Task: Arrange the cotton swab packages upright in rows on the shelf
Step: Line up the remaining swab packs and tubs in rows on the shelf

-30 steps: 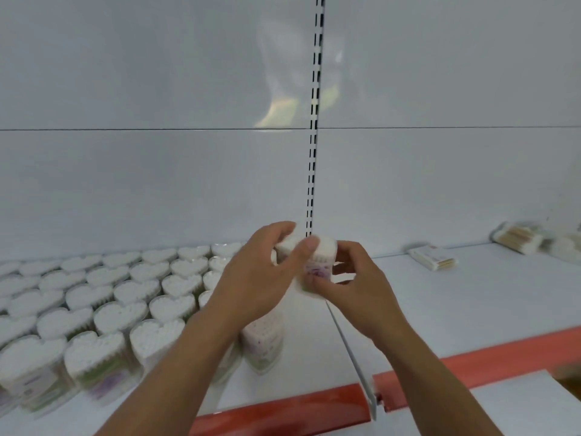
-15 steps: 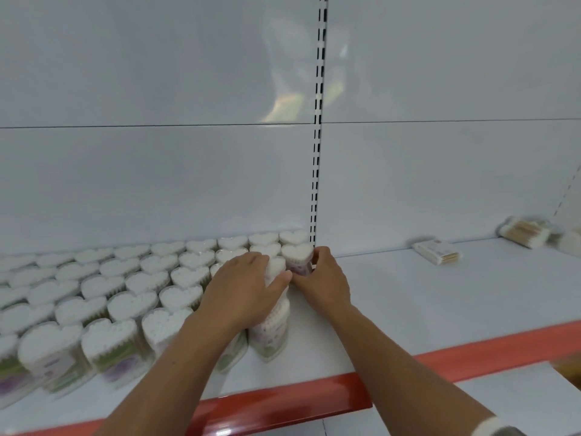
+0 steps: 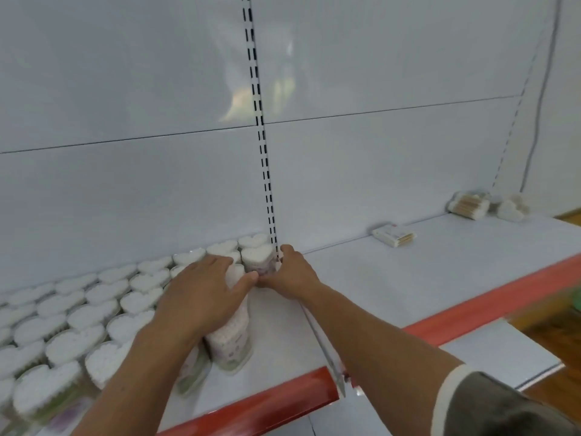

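Nearest the camera, the red front lip [image 3: 251, 401] of the shelf [image 3: 408, 278], with a grey sleeve [image 3: 503, 407] at lower right. Just behind the lip stood the front package [image 3: 229, 344] of the rightmost column, upright, label side facing out. To its left, standing rows [image 3: 78, 319] of heart-shaped cotton swab packages filled the shelf back to the wall.

Left hand [image 3: 201, 297] lay over the tops of the column, fingers fairly straight and spread, gripping nothing; its thumb reached right toward the package being set. Right hand [image 3: 290, 272] was cupped against the right side of that held package [image 3: 256, 258], fingers curled round it, tips hidden behind. The held package stood upright, one place in front of the back row, beside the slotted upright [image 3: 264, 152].

Judged step: seating this package into the right-hand column. Next move probably calls for nudging it snug against its neighbours, releasing without tipping it, then fetching another for the gap behind the front package.

Farther right, well apart: a flat swab pack [image 3: 394, 236] lying down, and loose packs [image 3: 468, 205] by the far end.
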The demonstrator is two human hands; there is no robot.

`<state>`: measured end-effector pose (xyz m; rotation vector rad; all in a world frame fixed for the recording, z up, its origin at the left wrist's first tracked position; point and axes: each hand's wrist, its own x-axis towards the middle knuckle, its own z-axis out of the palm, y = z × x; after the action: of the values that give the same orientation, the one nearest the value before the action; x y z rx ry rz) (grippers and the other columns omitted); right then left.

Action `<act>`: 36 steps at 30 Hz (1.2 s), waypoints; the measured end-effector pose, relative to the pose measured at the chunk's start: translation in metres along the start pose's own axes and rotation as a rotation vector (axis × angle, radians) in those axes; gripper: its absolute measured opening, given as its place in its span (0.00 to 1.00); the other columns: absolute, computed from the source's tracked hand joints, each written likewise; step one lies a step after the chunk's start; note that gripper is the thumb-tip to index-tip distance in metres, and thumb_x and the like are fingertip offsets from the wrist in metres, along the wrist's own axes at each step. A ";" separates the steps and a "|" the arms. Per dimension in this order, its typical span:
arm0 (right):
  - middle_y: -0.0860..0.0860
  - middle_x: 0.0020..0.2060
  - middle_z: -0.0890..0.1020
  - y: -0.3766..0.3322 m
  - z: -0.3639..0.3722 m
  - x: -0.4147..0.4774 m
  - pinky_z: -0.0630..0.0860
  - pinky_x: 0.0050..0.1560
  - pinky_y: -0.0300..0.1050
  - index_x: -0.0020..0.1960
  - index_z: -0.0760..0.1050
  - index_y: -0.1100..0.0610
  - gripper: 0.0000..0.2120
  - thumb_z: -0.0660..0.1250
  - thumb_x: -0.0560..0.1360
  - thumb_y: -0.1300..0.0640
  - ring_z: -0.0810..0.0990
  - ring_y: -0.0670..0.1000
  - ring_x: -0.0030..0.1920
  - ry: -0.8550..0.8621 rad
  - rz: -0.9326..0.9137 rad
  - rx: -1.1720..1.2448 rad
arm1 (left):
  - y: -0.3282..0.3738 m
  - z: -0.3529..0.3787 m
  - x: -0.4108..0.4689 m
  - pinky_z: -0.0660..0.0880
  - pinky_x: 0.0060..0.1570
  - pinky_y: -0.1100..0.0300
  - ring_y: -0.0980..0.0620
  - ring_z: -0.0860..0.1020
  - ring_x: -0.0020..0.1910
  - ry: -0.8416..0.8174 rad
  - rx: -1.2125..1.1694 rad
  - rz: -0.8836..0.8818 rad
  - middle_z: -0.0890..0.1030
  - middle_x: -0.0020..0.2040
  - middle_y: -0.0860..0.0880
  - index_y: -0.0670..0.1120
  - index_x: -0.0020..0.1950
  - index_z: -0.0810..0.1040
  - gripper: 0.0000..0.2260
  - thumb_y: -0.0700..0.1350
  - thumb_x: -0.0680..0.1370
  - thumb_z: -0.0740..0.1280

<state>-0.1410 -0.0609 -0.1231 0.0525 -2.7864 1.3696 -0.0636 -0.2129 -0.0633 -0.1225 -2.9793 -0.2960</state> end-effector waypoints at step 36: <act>0.47 0.68 0.73 0.357 -0.482 0.049 0.72 0.66 0.52 0.75 0.62 0.44 0.38 0.73 0.70 0.39 0.74 0.49 0.65 0.400 0.110 0.061 | 0.478 0.180 0.168 0.64 0.62 0.69 0.65 0.71 0.66 0.052 -0.541 0.343 0.73 0.65 0.65 0.60 0.70 0.71 0.26 0.67 0.74 0.63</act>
<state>-0.1984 0.5380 -0.1091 -0.3397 -2.4454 1.3146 -0.2077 0.3022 -0.1223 -0.6584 -2.6777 -1.0231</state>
